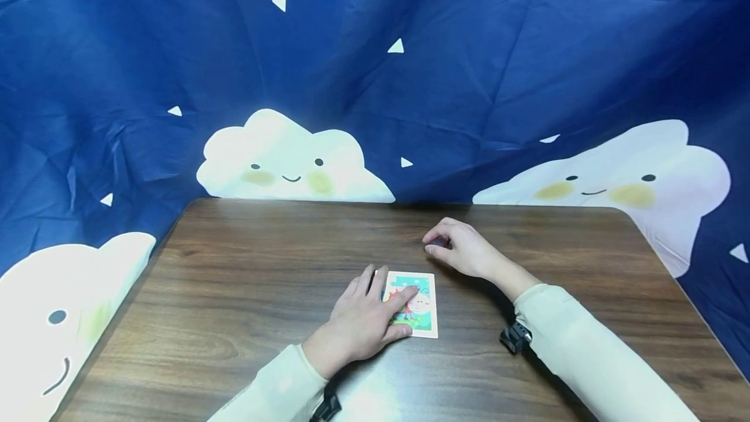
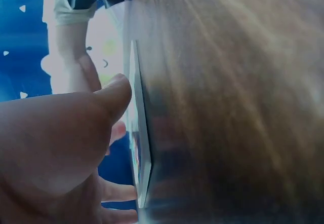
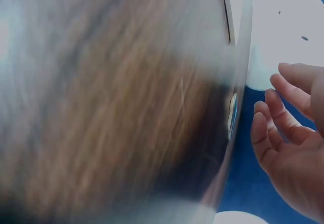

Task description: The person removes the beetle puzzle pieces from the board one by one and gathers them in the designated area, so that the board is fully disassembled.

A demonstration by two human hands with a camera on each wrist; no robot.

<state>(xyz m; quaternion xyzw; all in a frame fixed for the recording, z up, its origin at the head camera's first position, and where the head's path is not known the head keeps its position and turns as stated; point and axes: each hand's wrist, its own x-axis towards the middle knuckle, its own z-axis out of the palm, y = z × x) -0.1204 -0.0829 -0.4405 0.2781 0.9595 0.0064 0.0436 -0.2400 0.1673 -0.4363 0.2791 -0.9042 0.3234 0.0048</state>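
Note:
A small cartoon picture board [image 1: 424, 318] with a pale border and a green and blue scene lies on the wooden table. My left hand [image 1: 363, 318] rests on it, fingers spread and index finger across the picture. The left wrist view shows the thumb [image 2: 116, 95] at the board's near edge. Farther back and to the right, my right hand [image 1: 465, 249] hovers with loosely bent fingers. A small flat piece [image 3: 232, 116] lies on the table below that hand, apart from its fingertips in the right wrist view. The piece's picture is too small to read.
The brown wood-grain table [image 1: 263, 246] has rounded far corners. Behind it hangs a blue cloth [image 1: 457, 83] with smiling white clouds and small white triangles. Both wrists wear a small black camera mount, one of them at the right sleeve [image 1: 586, 350].

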